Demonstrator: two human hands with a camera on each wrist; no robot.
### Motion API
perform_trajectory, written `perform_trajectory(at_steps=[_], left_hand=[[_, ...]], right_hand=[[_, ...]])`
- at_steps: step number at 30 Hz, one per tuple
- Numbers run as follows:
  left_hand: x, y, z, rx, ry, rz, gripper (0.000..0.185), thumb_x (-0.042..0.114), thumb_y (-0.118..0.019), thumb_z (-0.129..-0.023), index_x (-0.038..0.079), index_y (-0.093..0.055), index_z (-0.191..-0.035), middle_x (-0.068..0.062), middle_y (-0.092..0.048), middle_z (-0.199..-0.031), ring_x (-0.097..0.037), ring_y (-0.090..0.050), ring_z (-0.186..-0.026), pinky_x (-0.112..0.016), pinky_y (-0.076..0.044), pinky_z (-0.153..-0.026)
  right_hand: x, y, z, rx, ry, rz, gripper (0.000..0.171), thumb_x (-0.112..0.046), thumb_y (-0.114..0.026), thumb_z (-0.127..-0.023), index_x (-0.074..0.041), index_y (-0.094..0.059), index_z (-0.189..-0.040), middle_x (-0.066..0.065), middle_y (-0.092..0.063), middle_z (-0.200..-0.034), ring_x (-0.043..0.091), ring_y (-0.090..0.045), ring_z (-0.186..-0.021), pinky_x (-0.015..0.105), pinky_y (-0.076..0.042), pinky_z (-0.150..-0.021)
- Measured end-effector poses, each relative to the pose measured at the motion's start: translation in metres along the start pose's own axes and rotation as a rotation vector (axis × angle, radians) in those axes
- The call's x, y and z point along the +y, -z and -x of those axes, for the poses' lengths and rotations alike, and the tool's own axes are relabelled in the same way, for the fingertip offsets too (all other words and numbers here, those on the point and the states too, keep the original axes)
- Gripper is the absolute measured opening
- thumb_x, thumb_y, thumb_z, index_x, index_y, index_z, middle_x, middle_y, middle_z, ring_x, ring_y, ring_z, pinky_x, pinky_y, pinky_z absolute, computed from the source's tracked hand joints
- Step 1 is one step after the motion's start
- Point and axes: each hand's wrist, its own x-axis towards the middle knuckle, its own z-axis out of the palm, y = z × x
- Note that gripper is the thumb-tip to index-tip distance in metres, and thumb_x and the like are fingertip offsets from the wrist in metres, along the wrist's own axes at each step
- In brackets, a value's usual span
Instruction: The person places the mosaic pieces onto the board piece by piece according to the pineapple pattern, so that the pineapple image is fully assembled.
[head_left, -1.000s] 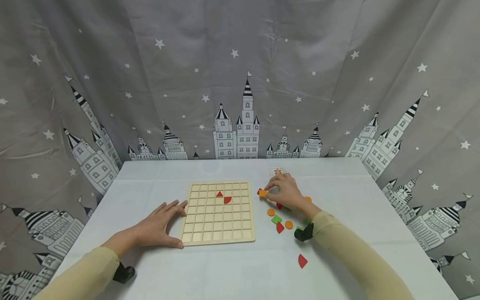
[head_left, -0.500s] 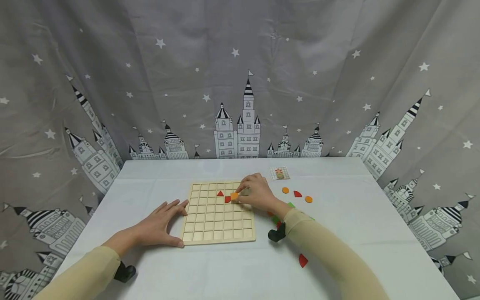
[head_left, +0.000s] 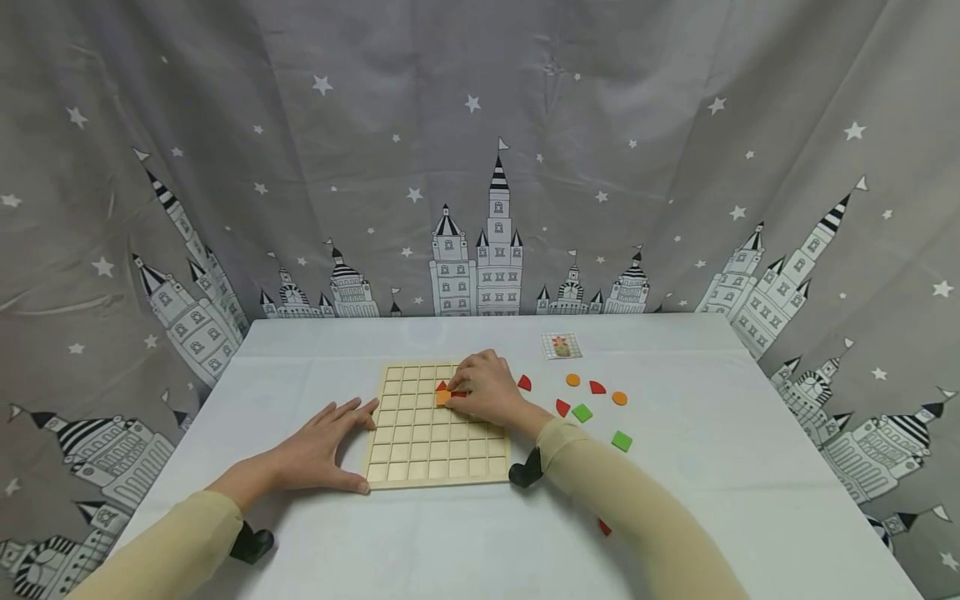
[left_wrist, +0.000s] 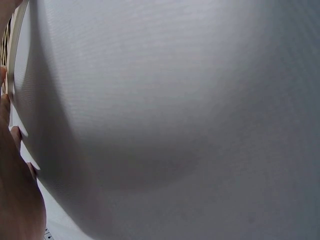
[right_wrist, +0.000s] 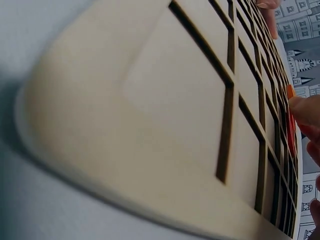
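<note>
A pale wooden grid board [head_left: 420,450] lies on the white table. My right hand [head_left: 480,387] reaches over its upper middle and pinches a small orange piece [head_left: 443,397] down onto the grid, just below a red triangle [head_left: 441,386]. The red quarter-round piece there is mostly hidden under my fingers. My left hand [head_left: 322,450] rests flat on the table with fingers straight, touching the board's left edge. The right wrist view shows the board [right_wrist: 150,120] very close, with the orange piece [right_wrist: 290,91] at my fingertips [right_wrist: 305,110]. The left wrist view shows only white tablecloth [left_wrist: 175,120].
Loose pieces lie right of the board: red quarter-rounds [head_left: 524,382], orange discs [head_left: 572,380], green squares [head_left: 620,441]. A small pattern card [head_left: 561,345] sits at the back. Another red piece [head_left: 603,527] peeks out beside my right sleeve. A starry castle curtain hangs behind.
My right hand carried the orange piece from the loose pile leftward over the board and lowered it beside the red pieces. The left hand stayed put.
</note>
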Motion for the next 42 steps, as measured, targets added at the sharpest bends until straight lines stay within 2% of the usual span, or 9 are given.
perform_trajectory(at_steps=[5,17,26,36,42], left_hand=[[-0.001,-0.002,0.000,-0.003,0.010,-0.005,0.092,0.084,-0.075,-0.063,0.024,-0.051,-0.128,-0.007,-0.030,-0.166,-0.041,-0.022,-0.152,-0.062,-0.010,-0.123],[0.000,-0.001,-0.001,-0.003,0.007,0.001,0.091,0.083,-0.075,-0.063,0.023,-0.052,-0.128,-0.008,-0.030,-0.166,-0.041,-0.022,-0.152,-0.063,-0.010,-0.123],[-0.001,-0.001,-0.001,-0.001,0.003,0.007,0.091,0.083,-0.075,-0.064,0.024,-0.051,-0.128,-0.007,-0.030,-0.166,-0.041,-0.022,-0.152,-0.063,-0.010,-0.123],[0.001,-0.001,0.000,-0.010,0.027,0.014,0.090,0.082,-0.076,-0.063,0.025,-0.051,-0.128,-0.006,-0.030,-0.167,-0.040,-0.021,-0.153,-0.062,-0.009,-0.124],[0.002,0.000,0.000,-0.021,0.057,0.006,0.092,0.084,-0.075,-0.062,0.025,-0.051,-0.128,-0.006,-0.029,-0.167,-0.040,-0.020,-0.153,-0.062,-0.009,-0.124]], right_hand=[[0.000,-0.004,-0.001,-0.006,-0.009,0.032,0.024,-0.051,-0.077,-0.089,-0.030,-0.079,-0.100,-0.009,-0.063,-0.119,0.019,-0.047,-0.119,0.041,-0.040,-0.100],[0.000,-0.006,-0.001,0.004,-0.014,0.025,0.024,-0.050,-0.078,-0.088,-0.029,-0.079,-0.100,-0.009,-0.063,-0.116,0.019,-0.047,-0.118,0.040,-0.040,-0.099],[0.002,-0.004,0.003,0.011,-0.015,-0.021,0.022,-0.049,-0.076,-0.089,-0.031,-0.079,-0.101,-0.009,-0.063,-0.114,0.020,-0.047,-0.119,0.043,-0.039,-0.103],[0.005,-0.005,0.004,0.012,-0.012,-0.065,0.019,-0.046,-0.076,-0.091,-0.031,-0.079,-0.100,-0.009,-0.063,-0.114,0.020,-0.046,-0.120,0.042,-0.039,-0.102],[0.003,0.006,0.007,0.012,-0.032,-0.097,0.021,-0.044,-0.077,-0.090,-0.028,-0.079,-0.104,-0.008,-0.064,-0.116,0.021,-0.046,-0.121,0.044,-0.038,-0.105]])
